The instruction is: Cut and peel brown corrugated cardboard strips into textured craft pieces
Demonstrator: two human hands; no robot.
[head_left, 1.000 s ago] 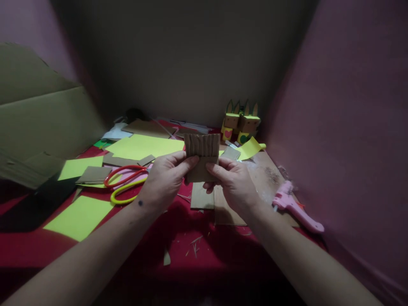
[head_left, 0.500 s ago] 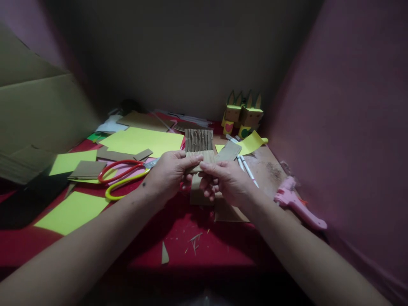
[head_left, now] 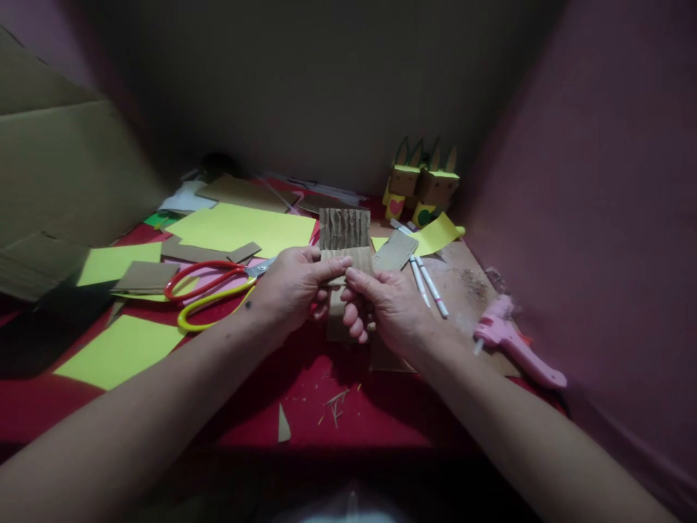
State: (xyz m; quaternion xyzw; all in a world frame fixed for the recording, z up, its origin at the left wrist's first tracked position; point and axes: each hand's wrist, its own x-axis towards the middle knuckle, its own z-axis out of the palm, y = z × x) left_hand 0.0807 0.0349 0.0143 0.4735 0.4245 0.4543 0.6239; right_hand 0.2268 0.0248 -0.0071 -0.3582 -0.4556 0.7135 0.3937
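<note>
Between my two hands is a small piece of cardboard, its upper part showing bare dark corrugations and its lower part a smooth paper layer. My left hand pinches the lower left side, thumb on top. My right hand grips the lower right edge with thumb and fingertips, close to the left thumb. Fingers partly hide the lower edge. Beneath the hands, another cardboard piece lies on the red cloth. Scissors with one red and one yellow handle lie beside my left wrist.
Yellow paper sheets and cardboard scraps spread over the left and back. A pink glue gun rests at the right near white pens. Two small cardboard figures stand behind. A large cardboard box is at the left.
The view has shifted slightly, so the table's things appear a little higher. Both hands keep their grip on the cardboard, with only slight finger movement.
</note>
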